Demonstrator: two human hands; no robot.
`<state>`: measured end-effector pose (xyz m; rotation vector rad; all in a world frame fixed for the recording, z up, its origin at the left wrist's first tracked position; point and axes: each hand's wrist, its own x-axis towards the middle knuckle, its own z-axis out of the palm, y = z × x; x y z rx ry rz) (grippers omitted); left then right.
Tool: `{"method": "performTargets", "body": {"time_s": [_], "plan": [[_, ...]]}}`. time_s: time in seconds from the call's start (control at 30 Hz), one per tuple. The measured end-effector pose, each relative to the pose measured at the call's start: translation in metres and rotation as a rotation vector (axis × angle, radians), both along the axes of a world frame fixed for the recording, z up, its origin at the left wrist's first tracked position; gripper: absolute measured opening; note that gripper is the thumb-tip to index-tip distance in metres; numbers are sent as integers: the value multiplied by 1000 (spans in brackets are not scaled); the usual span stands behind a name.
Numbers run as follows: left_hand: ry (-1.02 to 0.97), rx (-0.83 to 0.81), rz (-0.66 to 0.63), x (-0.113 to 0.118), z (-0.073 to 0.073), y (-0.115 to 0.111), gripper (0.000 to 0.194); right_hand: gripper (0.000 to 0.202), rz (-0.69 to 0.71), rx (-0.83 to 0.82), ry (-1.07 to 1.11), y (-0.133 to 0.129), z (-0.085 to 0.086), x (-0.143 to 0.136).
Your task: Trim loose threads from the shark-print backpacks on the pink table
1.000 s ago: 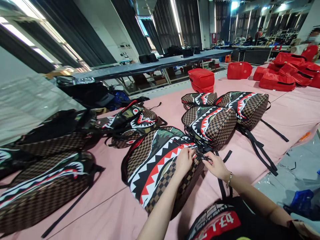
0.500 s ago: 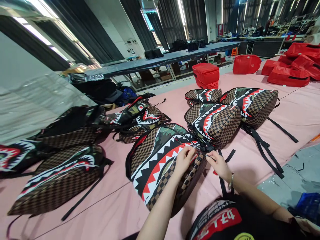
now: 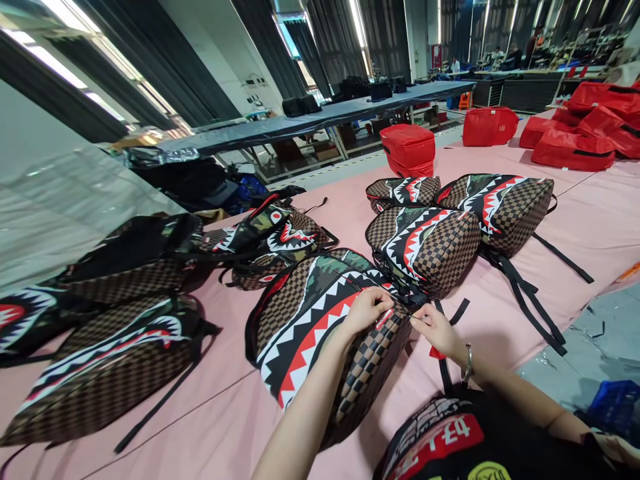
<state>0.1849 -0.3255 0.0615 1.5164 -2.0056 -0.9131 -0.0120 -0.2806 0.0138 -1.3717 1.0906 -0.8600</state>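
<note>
A brown checkered backpack with a camouflage patch and a red-and-white shark mouth lies in front of me on the pink-covered table. My left hand rests over the backpack's right edge, fingers pinched together. Just to its right, my right hand, with a bracelet at the wrist, is closed in a pinch by the same edge. Whatever the fingertips hold is small and dark, too small to name. Touching this bag's far right end is a second shark-mouth backpack.
More checkered backpacks lie at left, including one long bag, and at the back right, another bag. Loose black straps trail over the table. Red bags stand farther back. A blue-topped table runs behind.
The view has shifted slightly, so most things sit a little farther left. Both hands stay at the backpack's edge, still pinched; more of its checkered side shows below the left hand.
</note>
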Motion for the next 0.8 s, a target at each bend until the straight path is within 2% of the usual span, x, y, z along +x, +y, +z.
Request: {"method": "performTargets", "body": {"time_s": [0.13,0.3,0.6,0.8], "plan": [[-2,-17,86,-4,-5,4,22,34,14,-51,112,-5,5,5],[49,-19,143,-6,-4,8,23,32,-12,-130,178,-7,13,9],[63,-44,191,-6,-12,12,20,34,22,-52,239,3,15,9],[65,-59,213,-8,-12,16,21,30,18,-164,346,3,19,15]]}}
